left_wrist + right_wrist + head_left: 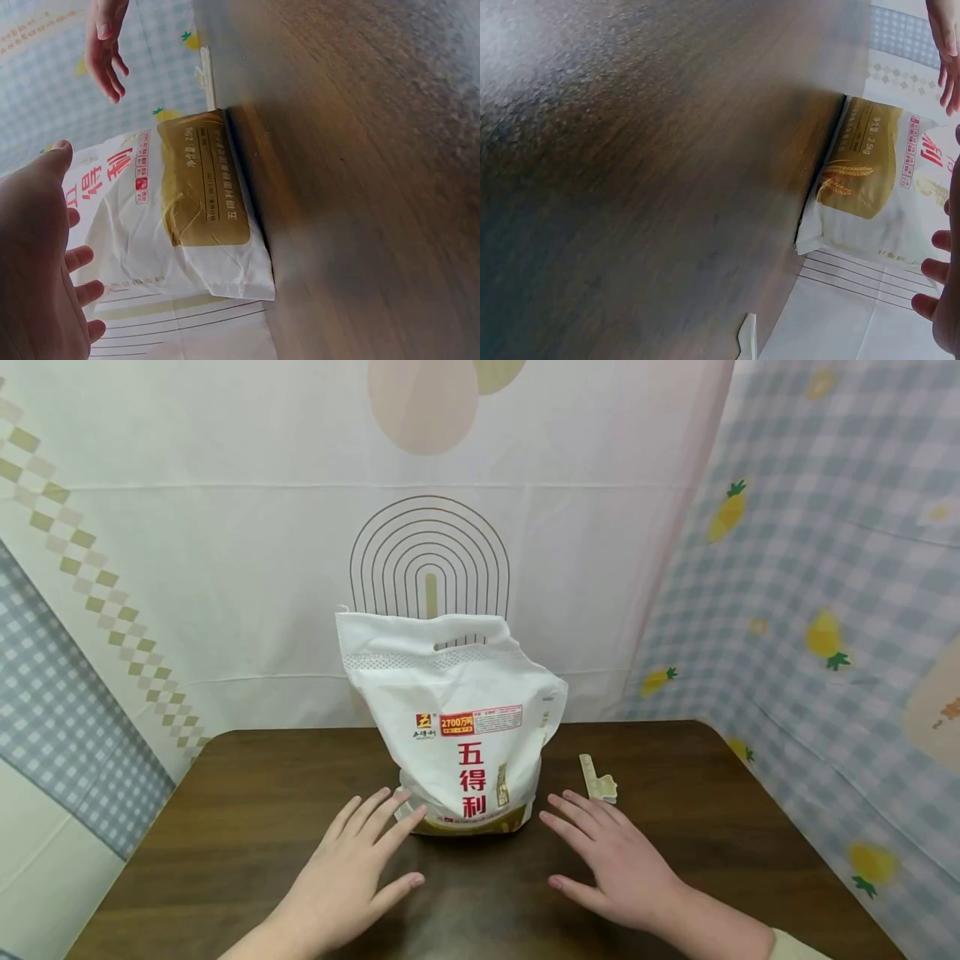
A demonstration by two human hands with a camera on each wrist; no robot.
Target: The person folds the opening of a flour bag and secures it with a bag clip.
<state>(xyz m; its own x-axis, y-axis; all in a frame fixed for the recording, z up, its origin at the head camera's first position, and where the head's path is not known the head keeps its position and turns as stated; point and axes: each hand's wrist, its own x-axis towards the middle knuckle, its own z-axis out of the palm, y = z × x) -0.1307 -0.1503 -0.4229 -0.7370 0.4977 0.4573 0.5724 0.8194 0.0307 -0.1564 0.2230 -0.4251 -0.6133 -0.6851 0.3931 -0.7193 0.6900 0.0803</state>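
A white flour bag [442, 693] with red characters, a gold base and a cut-out handle in its top stands upright on the dark wooden table. My left hand [345, 868] is at its lower left with fingers spread, and the fingertips overlap the bag's edge in the head view. On the other side, my right hand [618, 860] hovers with its fingers extended, just right of the bag's base. Both palms face inward and neither hand grips anything. In the left wrist view the bag's gold panel [202, 187] shows beyond the left hand [37, 262].
A small pale beige flat piece [596, 779], narrow with a wider end, lies right of the bag, beyond my right fingertips. Patterned cloth curtains [247, 568] hang behind the table [247, 802] and along both sides.
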